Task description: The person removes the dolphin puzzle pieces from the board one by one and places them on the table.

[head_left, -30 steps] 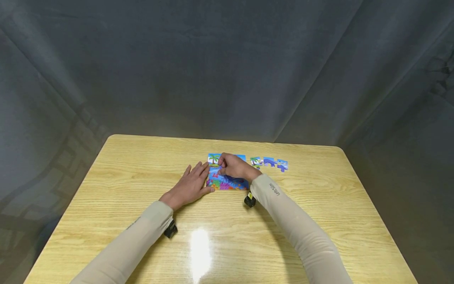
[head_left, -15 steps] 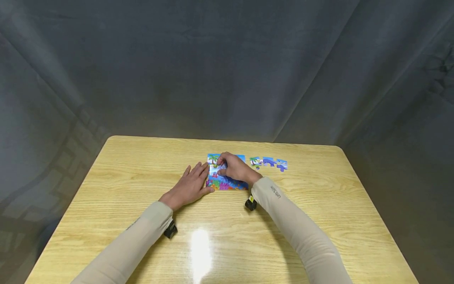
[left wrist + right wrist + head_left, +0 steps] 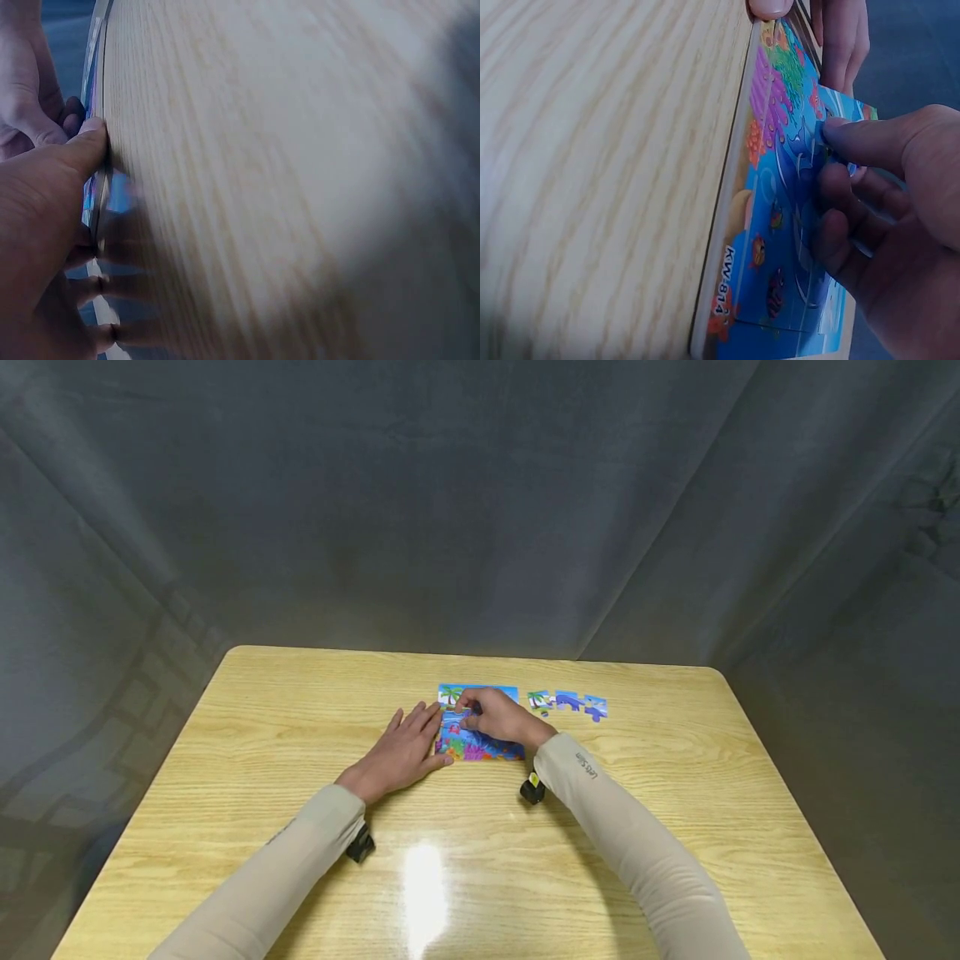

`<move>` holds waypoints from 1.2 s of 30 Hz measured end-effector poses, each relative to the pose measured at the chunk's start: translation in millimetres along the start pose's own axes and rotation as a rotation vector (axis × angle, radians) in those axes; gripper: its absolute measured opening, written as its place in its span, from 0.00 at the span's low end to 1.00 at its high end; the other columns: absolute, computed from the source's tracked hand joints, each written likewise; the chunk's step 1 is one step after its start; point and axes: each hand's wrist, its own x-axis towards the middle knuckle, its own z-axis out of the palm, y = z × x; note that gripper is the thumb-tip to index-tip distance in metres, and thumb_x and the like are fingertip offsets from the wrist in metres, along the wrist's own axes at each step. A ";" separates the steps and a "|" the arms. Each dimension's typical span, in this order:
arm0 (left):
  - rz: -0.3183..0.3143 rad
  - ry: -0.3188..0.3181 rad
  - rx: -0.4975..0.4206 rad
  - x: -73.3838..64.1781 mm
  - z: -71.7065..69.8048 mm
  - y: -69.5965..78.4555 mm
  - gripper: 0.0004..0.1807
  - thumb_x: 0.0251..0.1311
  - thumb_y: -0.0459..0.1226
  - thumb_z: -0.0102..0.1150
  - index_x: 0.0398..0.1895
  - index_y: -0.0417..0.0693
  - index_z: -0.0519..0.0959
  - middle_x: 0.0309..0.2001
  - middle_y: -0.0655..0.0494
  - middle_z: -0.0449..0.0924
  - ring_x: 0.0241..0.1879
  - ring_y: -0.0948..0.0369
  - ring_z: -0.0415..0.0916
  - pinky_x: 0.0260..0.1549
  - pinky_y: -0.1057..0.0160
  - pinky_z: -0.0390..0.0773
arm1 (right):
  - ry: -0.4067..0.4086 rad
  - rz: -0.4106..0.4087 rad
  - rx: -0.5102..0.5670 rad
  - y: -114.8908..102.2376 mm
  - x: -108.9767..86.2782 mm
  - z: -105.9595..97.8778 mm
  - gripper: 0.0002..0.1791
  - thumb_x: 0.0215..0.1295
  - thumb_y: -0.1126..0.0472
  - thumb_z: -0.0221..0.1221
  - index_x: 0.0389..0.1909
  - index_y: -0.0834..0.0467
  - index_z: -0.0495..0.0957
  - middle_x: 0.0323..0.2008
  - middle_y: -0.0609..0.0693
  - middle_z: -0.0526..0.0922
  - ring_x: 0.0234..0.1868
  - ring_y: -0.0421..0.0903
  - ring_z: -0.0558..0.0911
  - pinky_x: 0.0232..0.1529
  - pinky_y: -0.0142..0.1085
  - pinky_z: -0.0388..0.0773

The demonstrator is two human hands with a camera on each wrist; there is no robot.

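A jigsaw puzzle [image 3: 480,750] with a sea picture lies in a thin tray near the far middle of the table. My left hand [image 3: 397,756] lies palm down along its left side, fingers extended, thumb at the near left corner. Over the puzzle's middle, my right hand [image 3: 498,718] curls its fingers and pinches a blue puzzle piece [image 3: 846,102] between thumb and fingertips. That piece stands tilted above the picture in the right wrist view. A dolphin, coral and fish show on the puzzle; the right hand hides part of its upper area.
Loose puzzle pieces lie right of the tray: one with a palm tree [image 3: 537,699], one with a purple shape [image 3: 567,701], another in blue and purple [image 3: 596,707]. The wooden table [image 3: 637,777] ends at a grey curtain [image 3: 450,527] behind.
Half a second ago the piece in the right hand caught a white glare; now it shows blue. The right hand has shifted only slightly, while the left stays in place.
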 end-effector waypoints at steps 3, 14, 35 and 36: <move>-0.009 -0.005 -0.016 0.7 0.2 -0.6 0.47 0.79 0.59 0.53 0.85 0.37 0.54 0.87 0.41 0.49 0.87 0.40 0.44 0.83 0.30 0.47 | -0.007 -0.006 -0.014 0.3 -0.2 -0.7 0.07 0.76 0.62 0.64 0.51 0.54 0.83 0.41 0.50 0.85 0.35 0.43 0.76 0.43 0.36 0.76; -0.069 0.031 -0.032 5.2 3.0 4.4 0.40 0.82 0.55 0.49 0.83 0.36 0.59 0.86 0.41 0.53 0.86 0.40 0.48 0.83 0.30 0.48 | -0.024 -0.003 -0.010 -1.6 -1.3 -1.7 0.05 0.78 0.62 0.62 0.50 0.55 0.83 0.41 0.51 0.85 0.35 0.43 0.77 0.43 0.37 0.77; -0.102 0.013 -0.025 7.7 -3.3 10.1 0.41 0.80 0.54 0.55 0.83 0.37 0.60 0.85 0.41 0.55 0.86 0.40 0.49 0.82 0.30 0.52 | -0.048 0.080 0.281 3.9 -5.1 -5.0 0.06 0.81 0.62 0.57 0.52 0.59 0.78 0.36 0.52 0.82 0.34 0.47 0.82 0.40 0.37 0.81; -0.103 0.013 -0.027 8.0 -3.8 10.5 0.41 0.79 0.54 0.55 0.83 0.37 0.60 0.85 0.41 0.55 0.86 0.40 0.49 0.82 0.29 0.52 | -0.046 0.078 0.289 4.0 -5.1 -5.0 0.07 0.81 0.62 0.57 0.53 0.59 0.78 0.37 0.52 0.81 0.34 0.47 0.82 0.41 0.37 0.82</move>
